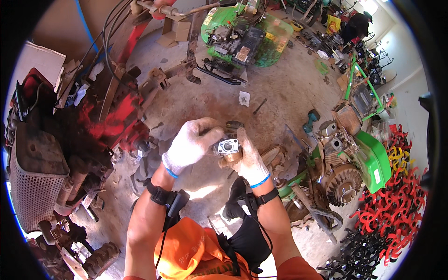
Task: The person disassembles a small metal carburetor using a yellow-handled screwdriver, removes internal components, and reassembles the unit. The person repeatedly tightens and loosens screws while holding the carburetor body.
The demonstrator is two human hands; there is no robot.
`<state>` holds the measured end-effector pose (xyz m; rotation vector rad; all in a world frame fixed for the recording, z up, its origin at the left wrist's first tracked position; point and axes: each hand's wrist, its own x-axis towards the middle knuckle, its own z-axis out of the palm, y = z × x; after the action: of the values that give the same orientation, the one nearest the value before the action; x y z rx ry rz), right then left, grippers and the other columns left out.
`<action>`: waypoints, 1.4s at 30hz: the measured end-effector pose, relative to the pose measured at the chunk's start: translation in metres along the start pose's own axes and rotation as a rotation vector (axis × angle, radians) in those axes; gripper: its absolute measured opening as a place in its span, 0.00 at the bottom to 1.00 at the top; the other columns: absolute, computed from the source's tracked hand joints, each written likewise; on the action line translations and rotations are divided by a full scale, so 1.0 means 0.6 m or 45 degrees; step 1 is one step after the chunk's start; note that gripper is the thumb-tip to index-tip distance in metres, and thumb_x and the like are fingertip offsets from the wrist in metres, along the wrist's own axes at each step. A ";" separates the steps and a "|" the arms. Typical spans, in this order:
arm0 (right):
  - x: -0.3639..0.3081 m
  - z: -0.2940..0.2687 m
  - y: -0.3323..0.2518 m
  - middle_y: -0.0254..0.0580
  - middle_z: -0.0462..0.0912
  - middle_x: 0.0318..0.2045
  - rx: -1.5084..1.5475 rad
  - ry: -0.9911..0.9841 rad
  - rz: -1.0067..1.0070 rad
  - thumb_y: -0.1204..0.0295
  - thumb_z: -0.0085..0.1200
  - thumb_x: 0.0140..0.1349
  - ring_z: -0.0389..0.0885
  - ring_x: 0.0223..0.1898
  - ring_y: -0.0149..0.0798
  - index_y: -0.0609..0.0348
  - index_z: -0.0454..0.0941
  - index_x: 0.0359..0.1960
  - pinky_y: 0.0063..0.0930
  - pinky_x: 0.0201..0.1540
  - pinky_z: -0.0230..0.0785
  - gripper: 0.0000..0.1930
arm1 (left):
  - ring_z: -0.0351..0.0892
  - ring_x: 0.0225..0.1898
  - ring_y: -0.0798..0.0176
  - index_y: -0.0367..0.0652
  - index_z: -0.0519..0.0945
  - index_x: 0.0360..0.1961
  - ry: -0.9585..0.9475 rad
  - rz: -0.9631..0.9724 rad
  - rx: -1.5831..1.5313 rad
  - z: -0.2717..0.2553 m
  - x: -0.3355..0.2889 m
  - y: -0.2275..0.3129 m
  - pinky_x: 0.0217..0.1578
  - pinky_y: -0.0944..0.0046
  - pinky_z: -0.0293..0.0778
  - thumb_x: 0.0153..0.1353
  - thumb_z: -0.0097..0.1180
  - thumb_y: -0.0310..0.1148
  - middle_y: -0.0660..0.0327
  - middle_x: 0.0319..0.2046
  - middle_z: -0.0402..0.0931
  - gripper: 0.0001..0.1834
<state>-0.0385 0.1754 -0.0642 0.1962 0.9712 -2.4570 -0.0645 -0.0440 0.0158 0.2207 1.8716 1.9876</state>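
You are holding a small metal engine part [228,148] up in front of you with both hands. It is grey, with a round hole in the middle of its flat face. It sits in the air above the dusty concrete floor [280,88], not on anything.

Your left hand [191,143] wears a white glove. Its fingers are curled and closed around the left side and top of the part. Your right hand [249,161] wears a white glove too. It cups the part from below and from the right, with the fingers bent up around it. Both hands touch the part and are close together.

On your left stands a big red machine [109,112] with black cables, and beside it a grey mesh box [32,186]. On your right lies a green machine [368,158] with a round toothed metal wheel [343,184] near it. Past that, at the right edge of the floor, is a pile of red curved blades [396,200]. Far ahead sits another green machine [242,37]. A small blue-green power tool [310,120] lies on the floor to the right of your hands.
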 end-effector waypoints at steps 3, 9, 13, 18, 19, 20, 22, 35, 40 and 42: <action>-0.002 0.000 -0.003 0.40 0.91 0.51 0.071 0.008 0.018 0.37 0.57 0.77 0.93 0.45 0.44 0.50 0.78 0.70 0.45 0.31 0.87 0.34 | 0.85 0.36 0.73 0.30 0.86 0.59 -0.042 -0.043 -0.189 0.005 -0.007 0.011 0.37 0.69 0.85 0.79 0.61 0.34 0.61 0.42 0.87 0.18; -0.002 -0.007 -0.006 0.44 0.93 0.48 0.137 0.071 0.086 0.33 0.53 0.77 0.94 0.40 0.48 0.53 0.80 0.67 0.46 0.30 0.87 0.36 | 0.83 0.35 0.73 0.30 0.85 0.60 -0.021 -0.023 -0.002 0.007 -0.004 0.014 0.37 0.69 0.85 0.79 0.60 0.33 0.61 0.41 0.86 0.18; 0.000 -0.012 -0.005 0.46 0.93 0.45 0.166 0.111 0.112 0.32 0.50 0.77 0.94 0.38 0.51 0.55 0.81 0.64 0.47 0.29 0.87 0.37 | 0.84 0.40 0.71 0.30 0.86 0.58 -0.023 -0.034 -0.005 0.006 -0.001 0.006 0.41 0.66 0.83 0.78 0.62 0.34 0.62 0.41 0.87 0.17; 0.003 -0.014 -0.004 0.47 0.93 0.44 0.147 0.131 0.119 0.32 0.50 0.77 0.94 0.38 0.51 0.55 0.81 0.64 0.47 0.30 0.88 0.38 | 0.83 0.35 0.73 0.30 0.86 0.56 -0.016 0.002 0.018 0.005 0.000 0.003 0.35 0.69 0.84 0.79 0.62 0.33 0.63 0.39 0.85 0.15; 0.003 -0.014 -0.004 0.47 0.93 0.44 0.146 0.132 0.126 0.32 0.50 0.77 0.94 0.38 0.51 0.55 0.81 0.63 0.47 0.30 0.88 0.37 | 0.83 0.35 0.73 0.30 0.86 0.55 -0.016 -0.008 0.013 0.005 0.000 0.003 0.35 0.69 0.84 0.79 0.63 0.33 0.63 0.39 0.85 0.15; 0.003 -0.014 -0.004 0.47 0.93 0.45 0.146 0.117 0.126 0.32 0.51 0.77 0.94 0.38 0.51 0.55 0.81 0.64 0.47 0.30 0.88 0.37 | 0.83 0.35 0.73 0.31 0.86 0.54 -0.015 -0.019 0.009 0.004 -0.001 0.003 0.35 0.69 0.84 0.79 0.63 0.33 0.64 0.39 0.85 0.14; 0.003 -0.013 -0.004 0.47 0.93 0.46 0.146 0.086 0.125 0.34 0.53 0.77 0.94 0.39 0.50 0.55 0.81 0.65 0.48 0.30 0.88 0.36 | 0.83 0.35 0.73 0.31 0.86 0.53 -0.014 -0.019 0.018 0.002 -0.001 0.002 0.35 0.68 0.84 0.79 0.64 0.33 0.64 0.39 0.84 0.14; 0.004 -0.022 -0.005 0.44 0.92 0.52 0.105 -0.033 0.052 0.39 0.57 0.77 0.94 0.44 0.47 0.53 0.78 0.71 0.49 0.32 0.90 0.35 | 0.84 0.39 0.72 0.31 0.86 0.54 -0.040 -0.044 0.065 0.000 0.003 0.005 0.40 0.68 0.84 0.78 0.65 0.35 0.63 0.41 0.86 0.15; 0.008 -0.033 -0.012 0.44 0.91 0.54 0.087 -0.111 0.025 0.39 0.55 0.79 0.94 0.46 0.47 0.55 0.77 0.71 0.48 0.34 0.91 0.35 | 0.79 0.34 0.76 0.33 0.88 0.58 -0.013 -0.067 -0.132 0.008 0.008 -0.002 0.35 0.69 0.78 0.79 0.61 0.35 0.67 0.38 0.86 0.17; 0.008 -0.037 -0.012 0.45 0.91 0.54 0.056 -0.080 -0.004 0.38 0.54 0.80 0.94 0.46 0.48 0.56 0.77 0.71 0.48 0.36 0.91 0.35 | 0.78 0.33 0.76 0.32 0.87 0.61 -0.051 -0.065 -0.129 0.006 0.014 -0.007 0.35 0.70 0.78 0.80 0.60 0.35 0.68 0.40 0.86 0.18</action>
<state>-0.0473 0.1928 -0.0775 0.1319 0.8924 -2.4732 -0.0700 -0.0373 0.0110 0.1803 1.7297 2.0215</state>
